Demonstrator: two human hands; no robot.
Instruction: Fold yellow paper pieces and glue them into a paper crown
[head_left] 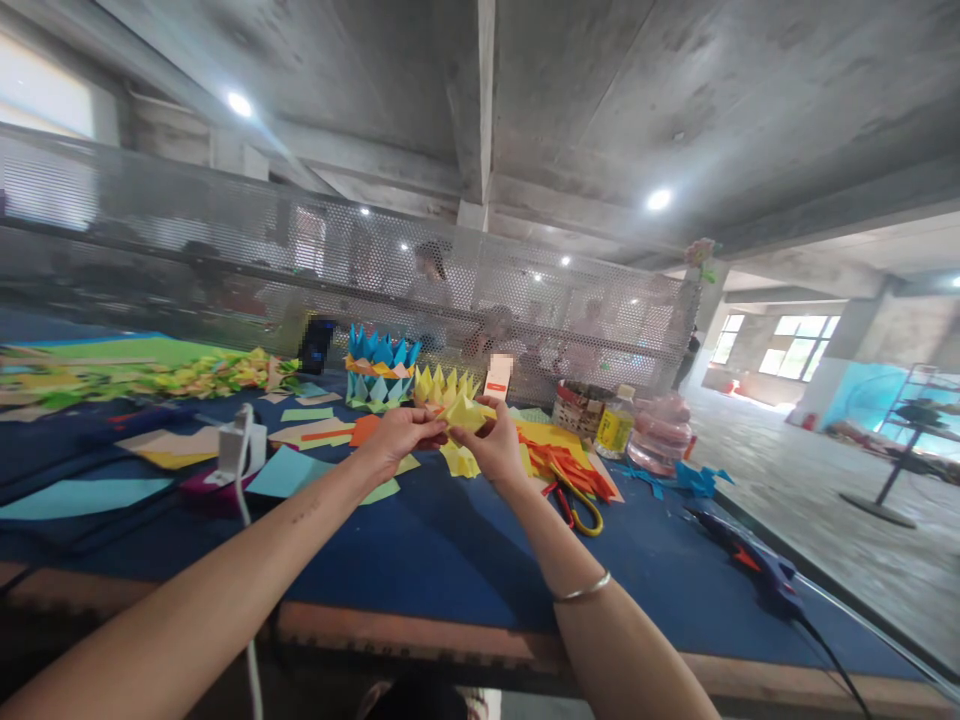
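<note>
Between both hands, a folded piece of yellow paper (465,410) is held up above the blue tabletop. My left hand (409,435) pinches its left side with thumb and fingers. The paper's right side is gripped by my right hand (491,440), whose wrist wears a bangle. Just below lies another yellow folded piece (459,461). Behind the hands stand a blue, orange and pale green folded-paper ring (381,370) and a yellow spiky paper piece (442,386). Red-and-yellow-handled scissors (581,505) lie right of my right hand, beside orange paper pieces (574,468).
A glue gun (757,565) lies on the right, its cord over the edge. A yellow-labelled bottle (615,425), a pink plastic container (660,430) and blue paper pieces (699,480) are nearby. On the left are a white charger (238,450) with cable and paper sheets (86,497). A perforated screen (315,260) stands behind.
</note>
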